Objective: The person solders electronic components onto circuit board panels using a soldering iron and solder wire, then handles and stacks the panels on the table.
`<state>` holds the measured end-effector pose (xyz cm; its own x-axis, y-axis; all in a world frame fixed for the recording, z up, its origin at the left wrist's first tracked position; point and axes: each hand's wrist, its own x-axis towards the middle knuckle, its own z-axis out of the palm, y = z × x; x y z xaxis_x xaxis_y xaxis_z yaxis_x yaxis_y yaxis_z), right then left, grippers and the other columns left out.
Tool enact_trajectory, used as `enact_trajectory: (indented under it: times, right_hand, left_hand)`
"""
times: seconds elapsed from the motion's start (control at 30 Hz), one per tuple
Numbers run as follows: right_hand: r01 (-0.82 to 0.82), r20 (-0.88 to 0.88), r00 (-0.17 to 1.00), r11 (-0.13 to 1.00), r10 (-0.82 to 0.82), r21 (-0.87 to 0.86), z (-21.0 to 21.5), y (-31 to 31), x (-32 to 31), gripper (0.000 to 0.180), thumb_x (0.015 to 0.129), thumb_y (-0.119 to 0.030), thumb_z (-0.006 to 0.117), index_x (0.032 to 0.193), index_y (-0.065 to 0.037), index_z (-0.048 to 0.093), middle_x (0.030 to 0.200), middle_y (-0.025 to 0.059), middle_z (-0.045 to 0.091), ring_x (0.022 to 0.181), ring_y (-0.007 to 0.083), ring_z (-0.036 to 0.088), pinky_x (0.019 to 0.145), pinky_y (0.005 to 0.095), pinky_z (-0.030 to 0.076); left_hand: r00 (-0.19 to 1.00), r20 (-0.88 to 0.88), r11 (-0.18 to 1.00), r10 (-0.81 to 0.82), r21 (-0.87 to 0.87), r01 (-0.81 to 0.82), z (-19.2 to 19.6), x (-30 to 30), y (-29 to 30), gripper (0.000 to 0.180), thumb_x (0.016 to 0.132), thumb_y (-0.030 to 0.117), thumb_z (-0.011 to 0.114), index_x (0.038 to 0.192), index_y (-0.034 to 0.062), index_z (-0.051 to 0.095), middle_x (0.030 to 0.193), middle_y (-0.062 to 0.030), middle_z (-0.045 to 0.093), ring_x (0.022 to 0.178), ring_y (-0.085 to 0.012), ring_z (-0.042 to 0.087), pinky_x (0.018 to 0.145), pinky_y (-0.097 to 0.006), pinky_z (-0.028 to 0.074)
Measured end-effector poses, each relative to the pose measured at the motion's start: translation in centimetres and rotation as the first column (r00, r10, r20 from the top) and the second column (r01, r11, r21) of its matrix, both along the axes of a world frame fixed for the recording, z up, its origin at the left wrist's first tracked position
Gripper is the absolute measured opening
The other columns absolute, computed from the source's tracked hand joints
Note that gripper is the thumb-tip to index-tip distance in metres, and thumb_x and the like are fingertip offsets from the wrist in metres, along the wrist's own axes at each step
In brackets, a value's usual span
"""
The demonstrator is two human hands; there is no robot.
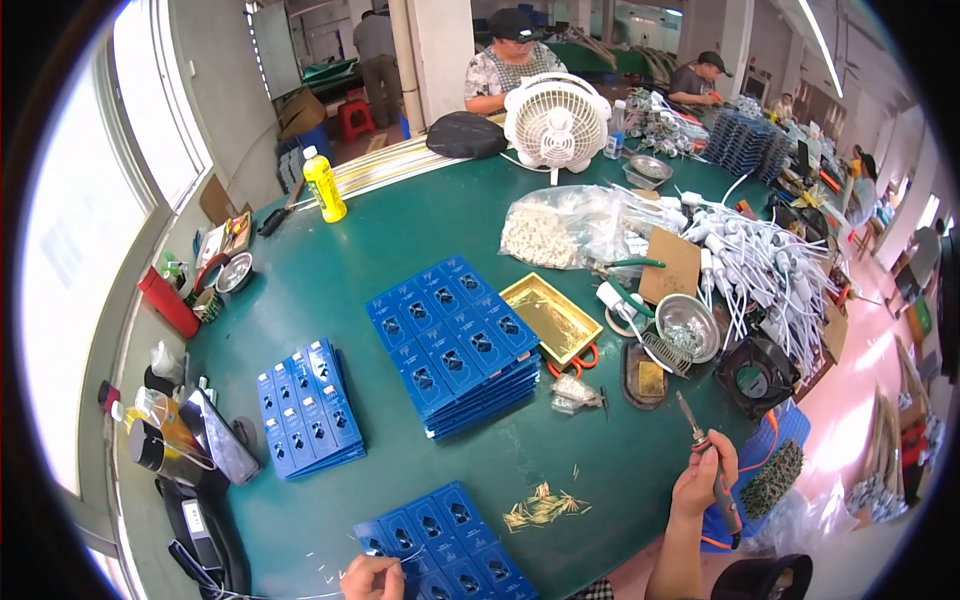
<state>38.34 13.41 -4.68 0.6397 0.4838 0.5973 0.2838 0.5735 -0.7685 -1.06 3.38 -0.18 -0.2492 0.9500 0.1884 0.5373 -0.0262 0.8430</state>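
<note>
My right hand [705, 480] grips a soldering iron [708, 458], tip toward eleven o'clock. My left hand [372, 577], partly cut off at six o'clock, pinches thin wire [408, 555] over the blue panel [450, 545].

Soldering iron [712, 462]: slim tool with a dark metal tip and a red-and-black handle, gripped in the right hand [706, 480], tip pointing up and to the left, raised over the green table near its right edge.

Blue circuit-board panel [440, 545]: flat blue sheet divided into small rectangular cells, each with a dark opening; lies flat at the table's near edge, touched at its lower left by the left hand [372, 577].

Thin solder wire [395, 556]: pale strand arching across the panel from the left hand.
</note>
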Motion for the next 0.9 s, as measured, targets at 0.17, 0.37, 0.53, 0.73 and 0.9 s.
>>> enact_trajectory:
  times: [0.17, 0.37, 0.53, 0.73, 0.9]
  right_hand:
    - [0.033, -0.078, 0.996, 0.999, -0.03, 0.026, -0.4, 0.1, 0.2, 0.024, 0.089, -0.011, 0.051, 0.104, 0.005, 0.061, 0.081, 0.0051, 0.057, 0.06, 0.0057, 0.043, 0.054, 0.0168, 0.033]
    - [0.018, -0.039, 0.999, 0.999, -0.016, 0.048, 0.5, 0.2, -0.4, 0.035, 0.087, -0.015, 0.054, 0.115, 0.005, 0.054, 0.074, 0.0021, 0.05, 0.057, 0.0056, 0.042, 0.053, 0.0163, 0.033]
    - [0.015, -0.094, 0.995, 0.998, -0.009, 0.063, 0.6, 0.4, -0.3, 0.02, 0.087, -0.014, 0.056, 0.1, -0.001, 0.046, 0.071, 0.002, 0.045, 0.057, 0.0063, 0.041, 0.054, 0.0187, 0.036]
    - [0.013, -0.028, 1.0, 1.0, -0.012, 0.024, -0.2, 0.0, 0.1, 0.015, 0.084, -0.01, 0.056, 0.089, -0.004, 0.044, 0.072, 0.0054, 0.047, 0.058, 0.0108, 0.045, 0.058, 0.0243, 0.042]
    - [0.09, -0.032, 0.995, 0.996, -0.09, 0.006, 0.0, 0.6, -0.1, 0.013, 0.089, -0.015, 0.056, 0.089, -0.006, 0.046, 0.072, 0.0042, 0.049, 0.056, 0.0067, 0.042, 0.052, 0.0178, 0.035]
  left_hand:
    - [0.999, 0.038, 0.999, -0.03, -0.036, 0.032, 0.0, -0.5, 0.2, 0.003, 0.083, 0.002, 0.063, 0.081, 0.0006, 0.063, 0.073, -0.0078, 0.057, 0.064, -0.0165, 0.053, 0.058, -0.028, 0.042]
    - [0.98, 0.197, 0.997, 0.001, -0.081, 0.016, -1.6, -1.5, -0.1, 0.002, 0.085, -0.001, 0.061, 0.084, 0.0001, 0.063, 0.077, -0.0046, 0.059, 0.07, -0.0124, 0.054, 0.063, -0.025, 0.044]
    - [0.922, 0.378, 0.99, 0.08, -0.14, -0.029, -1.9, -1.4, -0.5, 0.002, 0.087, 0.0, 0.061, 0.088, -0.0001, 0.063, 0.082, -0.0031, 0.059, 0.073, -0.0101, 0.054, 0.068, -0.023, 0.045]
    - [0.894, 0.439, 0.99, 0.093, -0.14, -0.034, -2.0, -1.3, -0.6, 0.003, 0.087, 0.0, 0.06, 0.088, 0.0003, 0.063, 0.08, -0.0041, 0.058, 0.072, -0.011, 0.055, 0.068, -0.024, 0.045]
    - [0.851, 0.517, 0.993, 0.094, -0.114, -0.04, -2.6, -1.9, -0.8, 0.003, 0.088, 0.004, 0.061, 0.09, 0.0035, 0.062, 0.082, -0.0026, 0.059, 0.075, -0.0104, 0.052, 0.069, -0.025, 0.044]
